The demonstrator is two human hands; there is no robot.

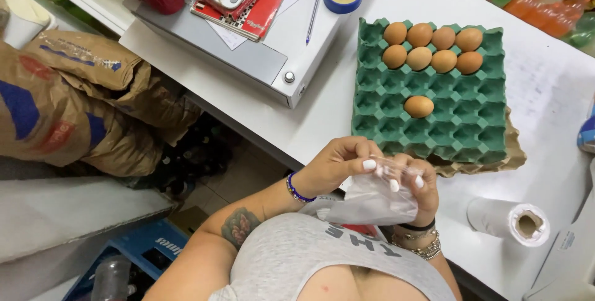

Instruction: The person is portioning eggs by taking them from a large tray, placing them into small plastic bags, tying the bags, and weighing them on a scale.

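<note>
Plastic bag [372, 202] — both hands pinching.

Both forearms bend inward before the chest, the left hand [338, 165] and right hand [418, 192] meeting close together, fingers curled and fingertips pinched, wrists slightly bent.

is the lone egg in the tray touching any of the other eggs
Apart. The head view shows the lone egg alone in the green tray, an empty row separating it from the other eggs.

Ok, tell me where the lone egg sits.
In the head view, the lone egg lies in the green tray, right of centre, two rows below the eight grouped eggs.
</note>
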